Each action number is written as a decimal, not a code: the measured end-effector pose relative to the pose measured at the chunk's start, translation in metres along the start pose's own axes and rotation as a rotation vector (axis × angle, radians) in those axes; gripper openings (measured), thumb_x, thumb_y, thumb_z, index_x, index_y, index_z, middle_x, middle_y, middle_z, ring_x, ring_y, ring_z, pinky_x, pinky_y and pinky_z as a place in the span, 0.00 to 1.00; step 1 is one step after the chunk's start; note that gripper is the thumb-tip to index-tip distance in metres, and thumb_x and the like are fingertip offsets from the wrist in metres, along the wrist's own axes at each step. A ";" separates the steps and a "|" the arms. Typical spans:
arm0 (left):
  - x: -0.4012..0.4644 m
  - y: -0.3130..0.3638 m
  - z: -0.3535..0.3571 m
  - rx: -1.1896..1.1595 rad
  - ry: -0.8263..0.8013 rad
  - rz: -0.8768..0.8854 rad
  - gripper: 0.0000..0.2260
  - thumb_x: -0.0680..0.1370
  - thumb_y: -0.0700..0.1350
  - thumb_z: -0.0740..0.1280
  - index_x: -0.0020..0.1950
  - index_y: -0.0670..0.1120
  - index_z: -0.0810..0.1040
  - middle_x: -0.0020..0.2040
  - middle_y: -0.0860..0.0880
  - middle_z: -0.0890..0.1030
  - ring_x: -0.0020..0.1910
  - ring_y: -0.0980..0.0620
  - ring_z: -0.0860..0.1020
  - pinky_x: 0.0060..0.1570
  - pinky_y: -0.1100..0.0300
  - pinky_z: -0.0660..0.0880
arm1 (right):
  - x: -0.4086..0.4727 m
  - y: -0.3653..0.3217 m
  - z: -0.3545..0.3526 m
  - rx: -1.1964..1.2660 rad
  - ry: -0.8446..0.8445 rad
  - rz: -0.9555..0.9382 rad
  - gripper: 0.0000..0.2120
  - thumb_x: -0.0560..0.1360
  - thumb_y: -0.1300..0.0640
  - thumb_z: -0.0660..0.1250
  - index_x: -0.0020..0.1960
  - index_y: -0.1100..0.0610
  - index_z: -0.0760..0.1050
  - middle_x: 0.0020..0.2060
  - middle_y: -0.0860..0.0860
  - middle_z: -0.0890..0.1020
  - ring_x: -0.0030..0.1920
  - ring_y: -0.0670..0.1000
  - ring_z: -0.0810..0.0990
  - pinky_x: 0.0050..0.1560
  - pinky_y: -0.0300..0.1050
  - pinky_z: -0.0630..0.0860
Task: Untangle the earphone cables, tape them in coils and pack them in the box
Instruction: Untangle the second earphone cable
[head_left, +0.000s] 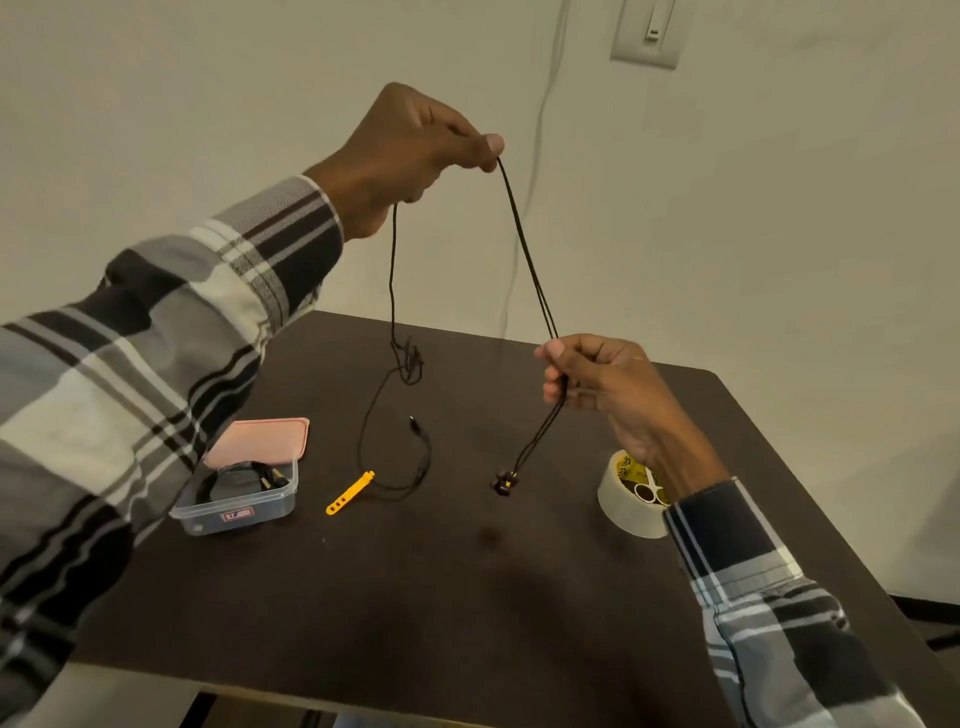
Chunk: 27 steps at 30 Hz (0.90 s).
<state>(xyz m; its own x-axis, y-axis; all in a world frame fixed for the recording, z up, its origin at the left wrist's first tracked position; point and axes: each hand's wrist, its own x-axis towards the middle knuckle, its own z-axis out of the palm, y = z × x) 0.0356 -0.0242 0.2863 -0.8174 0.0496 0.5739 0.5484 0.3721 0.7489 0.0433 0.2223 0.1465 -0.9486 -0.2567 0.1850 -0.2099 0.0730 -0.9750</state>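
Stretching between two hands, a black earphone cable (524, 244) is held up above a dark table (467, 597).

Nearest the camera, a roll of clear tape (626, 506) stands on the table at the right, with small scissors (649, 491) resting in its core. Just above it, the right hand (597, 384) is curled around a doubled stretch of the cable, thumb and fingers pinched on it, and the earbuds (504, 483) dangle below, near the tabletop. On the left, a clear box (236, 499) is seen with a coiled cable inside and a pink lid (260, 441) lying tilted across its far edge. A yellow cable tie (350, 492) lies between box and earbuds, beside the cable's slack loop and plug (415, 425). Farther back and higher, the left hand (410, 150) is closed on the cable's top, pinched between thumb and forefinger, a knotted strand hanging from it.
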 end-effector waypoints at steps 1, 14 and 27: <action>0.003 0.001 -0.001 0.012 0.008 0.009 0.14 0.74 0.52 0.74 0.46 0.41 0.86 0.34 0.46 0.80 0.28 0.53 0.60 0.27 0.63 0.59 | 0.000 0.005 0.001 0.009 -0.003 0.015 0.11 0.78 0.54 0.69 0.54 0.61 0.83 0.38 0.53 0.83 0.40 0.52 0.82 0.48 0.47 0.82; 0.013 0.004 0.001 0.046 0.072 -0.011 0.12 0.77 0.47 0.72 0.50 0.38 0.84 0.22 0.60 0.74 0.23 0.59 0.65 0.27 0.66 0.61 | 0.001 0.053 0.000 -0.103 -0.019 0.145 0.08 0.78 0.58 0.70 0.55 0.58 0.83 0.46 0.52 0.88 0.54 0.47 0.85 0.56 0.45 0.79; 0.011 -0.001 0.014 0.164 -0.122 0.011 0.08 0.76 0.45 0.72 0.50 0.41 0.84 0.34 0.58 0.83 0.32 0.68 0.78 0.37 0.75 0.71 | 0.012 0.052 -0.016 -0.376 0.034 0.062 0.14 0.73 0.67 0.74 0.55 0.54 0.81 0.49 0.52 0.87 0.52 0.48 0.85 0.52 0.39 0.82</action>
<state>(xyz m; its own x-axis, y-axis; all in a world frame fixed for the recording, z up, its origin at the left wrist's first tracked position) 0.0243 -0.0113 0.2875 -0.8321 0.1631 0.5300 0.5298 0.5163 0.6729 0.0177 0.2383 0.0998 -0.9681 -0.2096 0.1374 -0.2185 0.4377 -0.8722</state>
